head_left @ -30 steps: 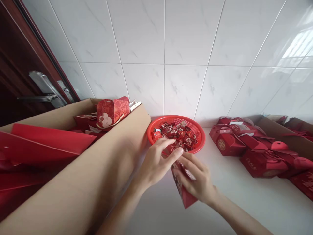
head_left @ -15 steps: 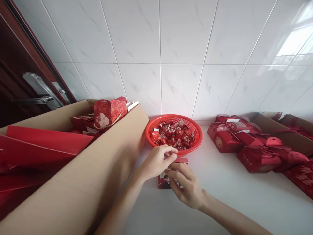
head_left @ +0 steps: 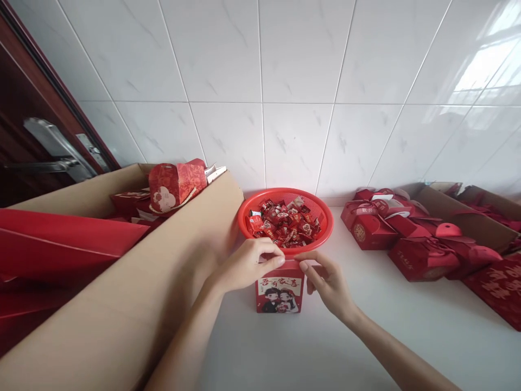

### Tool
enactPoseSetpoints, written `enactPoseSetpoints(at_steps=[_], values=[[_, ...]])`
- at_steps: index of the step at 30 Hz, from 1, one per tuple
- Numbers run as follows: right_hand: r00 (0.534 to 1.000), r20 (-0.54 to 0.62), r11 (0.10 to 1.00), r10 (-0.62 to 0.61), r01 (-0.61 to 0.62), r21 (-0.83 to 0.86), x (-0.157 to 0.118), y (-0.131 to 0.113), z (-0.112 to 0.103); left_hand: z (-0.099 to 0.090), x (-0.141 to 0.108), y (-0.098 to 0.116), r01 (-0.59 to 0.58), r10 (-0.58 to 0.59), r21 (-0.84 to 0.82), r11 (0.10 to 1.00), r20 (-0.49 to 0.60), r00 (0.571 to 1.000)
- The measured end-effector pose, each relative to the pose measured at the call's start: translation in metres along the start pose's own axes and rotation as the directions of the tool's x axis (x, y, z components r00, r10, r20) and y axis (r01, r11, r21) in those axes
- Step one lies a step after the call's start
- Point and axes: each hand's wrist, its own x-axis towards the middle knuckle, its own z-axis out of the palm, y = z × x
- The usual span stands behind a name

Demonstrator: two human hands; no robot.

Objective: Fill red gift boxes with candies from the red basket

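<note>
A small red gift box (head_left: 279, 300) stands upright on the white tabletop, its front printed with a cartoon couple and Chinese characters. My left hand (head_left: 244, 266) is at its top left, thumb and index finger pinched together on the upper edge. My right hand (head_left: 330, 285) has thumb and index finger closed at the top right edge, the other fingers curled beside the box. Just behind it sits a red plastic basket (head_left: 328, 231) holding many red-wrapped candies (head_left: 285, 220). The fingers partly hide the box's top.
A big cardboard carton (head_left: 195, 239) with red bags and boxes runs along the left. Several folded red gift boxes (head_left: 423, 258) are grouped at right, before another carton (head_left: 472, 214). A tiled wall (head_left: 301, 141) closes off the back; a door handle (head_left: 52, 146) shows far left.
My right hand has moved right and up from the box's front to its top right edge, uncovering the printed couple. My left hand stays at the top left. The view has shifted slightly.
</note>
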Motion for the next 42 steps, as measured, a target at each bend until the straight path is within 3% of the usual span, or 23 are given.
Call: enactPoseSetpoints(at_steps=[3, 8, 14, 19, 21, 28, 34, 39, 41, 42], values=[[0.997, 0.046, 0.992, 0.059, -0.063, 0.105, 0.000, -0.003, 0.001, -0.004, -0.002, 0.000, 0.005, -0.005, -0.021, 1.000, 0.013, 1.000], [0.993, 0.110, 0.999, -0.039, 0.037, 0.023, -0.002, -0.002, 0.002, -0.012, -0.007, -0.004, -0.034, 0.036, -0.026, 0.999, 0.087, 0.996], [1.000, 0.001, 0.997, 0.029, -0.029, 0.077, 0.004, -0.004, 0.006, -0.005, -0.002, -0.006, 0.019, -0.017, -0.168, 0.986, 0.016, 1.000], [0.994, -0.091, 0.990, 0.063, -0.050, 0.133, 0.011, -0.012, 0.005, 0.014, 0.015, -0.011, 0.002, -0.066, -0.328, 0.945, -0.185, 0.981], [0.992, -0.091, 0.989, 0.085, -0.072, 0.133, 0.012, -0.013, 0.004, 0.018, 0.019, -0.015, 0.018, -0.110, -0.387, 0.922, -0.217, 0.970], [0.989, 0.014, 0.983, 0.147, -0.147, 0.107, 0.018, -0.017, 0.001, 0.018, 0.020, -0.028, 0.151, -0.197, -0.456, 0.877, -0.055, 0.979], [0.997, 0.017, 0.997, 0.074, -0.075, 0.034, 0.030, -0.015, 0.000, 0.000, 0.019, -0.024, 0.048, -0.107, -0.410, 0.911, -0.121, 0.987], [1.000, 0.017, 0.997, -0.020, 0.021, -0.078, 0.036, -0.021, -0.009, -0.026, 0.051, -0.038, -0.046, -0.099, -0.372, 0.927, -0.363, 0.926], [0.998, -0.034, 0.996, -0.062, 0.060, -0.066, 0.042, -0.030, -0.015, -0.032, 0.077, -0.054, 0.013, -0.117, -0.262, 0.965, -0.385, 0.915], [0.995, -0.063, 0.996, -0.079, 0.076, -0.054, 0.046, -0.035, -0.018, -0.033, 0.092, -0.063, 0.096, -0.146, -0.155, 0.983, -0.355, 0.923]])
